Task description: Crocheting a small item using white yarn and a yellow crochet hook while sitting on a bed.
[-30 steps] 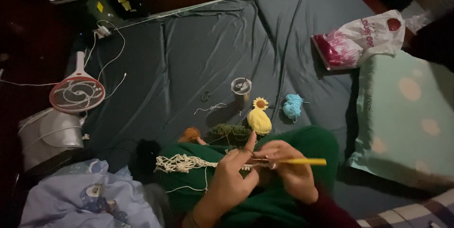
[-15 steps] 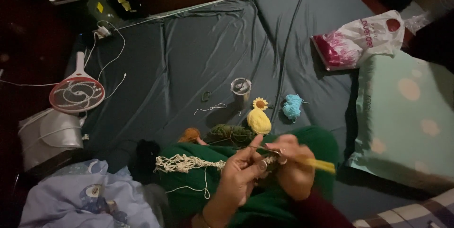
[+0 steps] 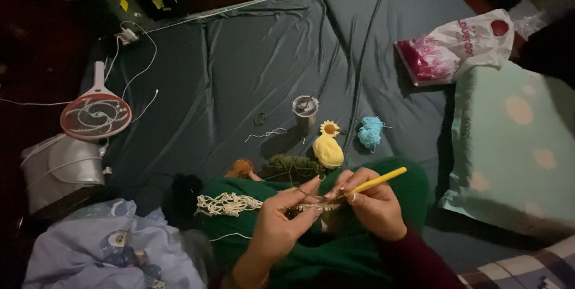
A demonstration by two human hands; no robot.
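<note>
My right hand (image 3: pixel 372 205) grips a yellow crochet hook (image 3: pixel 380 180), its handle pointing up and to the right. My left hand (image 3: pixel 281 223) pinches a cream crocheted strip (image 3: pixel 226 204) that trails to the left over my green-clad lap (image 3: pixel 335 253). The hook's tip meets the strip between the two hands. Just beyond them on the dark blue mattress (image 3: pixel 239 73) lie a yellow yarn ball (image 3: pixel 327 150), a small crocheted sunflower (image 3: pixel 329 128), a light blue yarn ball (image 3: pixel 371 131), dark green yarn (image 3: pixel 292 166) and an orange yarn ball (image 3: pixel 241 168).
A small metal tin (image 3: pixel 305 109) stands behind the yarn. A racket-shaped swatter (image 3: pixel 96 114) and white cables (image 3: pixel 135 55) lie at the left. A plastic bag (image 3: pixel 461 46) sits at the upper right, a pale green pillow (image 3: pixel 515 145) at the right, a blue patterned cloth (image 3: pixel 114 253) at the lower left.
The hook has swung from level, through a downward tilt, to pointing up and to the right. My hands have stayed over my lap with small finger movements.
</note>
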